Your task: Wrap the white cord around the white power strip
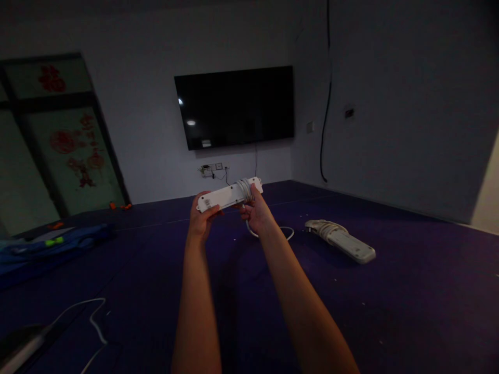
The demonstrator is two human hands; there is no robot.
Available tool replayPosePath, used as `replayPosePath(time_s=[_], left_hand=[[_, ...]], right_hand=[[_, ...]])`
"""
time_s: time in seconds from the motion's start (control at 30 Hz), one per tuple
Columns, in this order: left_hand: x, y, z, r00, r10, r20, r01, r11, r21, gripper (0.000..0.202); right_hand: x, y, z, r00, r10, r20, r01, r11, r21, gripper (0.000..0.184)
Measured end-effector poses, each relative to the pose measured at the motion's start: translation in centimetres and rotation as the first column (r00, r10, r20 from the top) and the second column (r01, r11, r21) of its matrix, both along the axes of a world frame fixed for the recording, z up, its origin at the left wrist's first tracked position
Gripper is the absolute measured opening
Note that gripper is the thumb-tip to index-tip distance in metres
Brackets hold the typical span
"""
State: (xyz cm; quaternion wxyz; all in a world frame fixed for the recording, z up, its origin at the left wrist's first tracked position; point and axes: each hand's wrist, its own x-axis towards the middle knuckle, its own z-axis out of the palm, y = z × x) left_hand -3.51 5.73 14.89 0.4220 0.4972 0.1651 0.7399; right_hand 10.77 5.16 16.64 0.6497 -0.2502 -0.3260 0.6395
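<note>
A white power strip [224, 195] is held up in front of me with both arms stretched out. My left hand [202, 218] grips its left end from below, fingers closed. My right hand [258, 214] is closed on the right part, where the white cord [245, 189] is wound in several turns round the strip. The loose rest of the cord [286, 231] hangs down to the dark purple floor [409, 291]. A second white power strip [343, 240], with its cord wrapped round one end, lies on the floor to the right of my hands.
A black TV [236, 106] hangs on the far wall above a wall socket [212, 169]. A glass door with red paper cuts [58, 140] is at the left. Blue fabric [50, 246] lies at the left, and a loose white cable [93, 322] at the lower left.
</note>
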Motion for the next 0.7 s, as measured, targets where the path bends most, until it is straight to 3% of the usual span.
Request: replayPosePath(time_s=[0.13, 0.27, 0.33, 0.5, 0.7], left_hand=[[0.2, 0.1, 0.2, 0.996, -0.024, 0.082, 0.028, 0.999, -0.044, 0.059], [0.3, 0.1, 0.7, 0.984, -0.066, 0.164, 0.092, 0.984, -0.155, 0.040], [0.3, -0.2, 1.0, 0.981, -0.092, 0.171, 0.137, 0.952, -0.274, 0.036], [0.0, -1.0, 1.6, 0.977, -0.146, 0.156, 0.204, 0.858, -0.471, 0.054], [0.3, -1.6, 2.2, 0.966, -0.100, 0.240, 0.211, 0.840, -0.500, 0.023]], right_hand=[[-0.2, 0.3, -0.1, 1.000, 0.014, -0.025, -0.013, 0.999, 0.040, 0.037], [-0.4, 0.4, -0.1, 0.998, 0.000, -0.056, 0.005, 0.996, 0.085, 0.035], [-0.3, 0.5, -0.2, 0.998, -0.022, -0.059, 0.027, 0.996, 0.086, 0.034], [0.4, 0.8, -0.4, 1.000, -0.010, -0.029, 0.014, 0.990, 0.141, 0.036], [0.5, 0.9, -0.4, 1.000, 0.029, 0.010, -0.030, 0.988, 0.154, 0.036]])
